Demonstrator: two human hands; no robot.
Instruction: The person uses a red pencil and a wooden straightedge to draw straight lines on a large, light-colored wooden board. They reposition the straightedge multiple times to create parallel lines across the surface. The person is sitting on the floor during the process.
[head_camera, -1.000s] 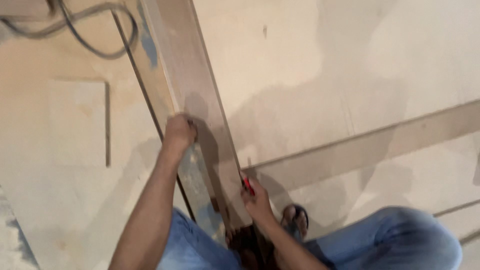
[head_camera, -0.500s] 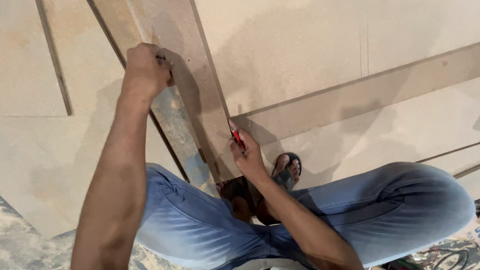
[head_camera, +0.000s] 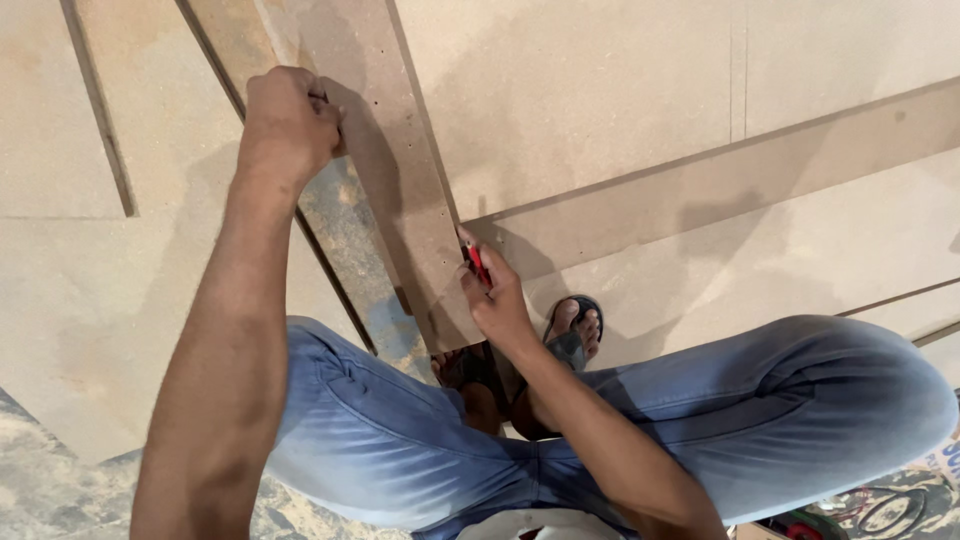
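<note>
Our left hand (head_camera: 290, 125) clamps the brown strip (head_camera: 400, 170) near its far edge, steadying it, while our right hand (head_camera: 497, 305) pinches a red pencil (head_camera: 476, 262) against its near right edge.

Bare boards (head_camera: 620, 110) right; bent knee (head_camera: 850, 400) blocks near side.
</note>
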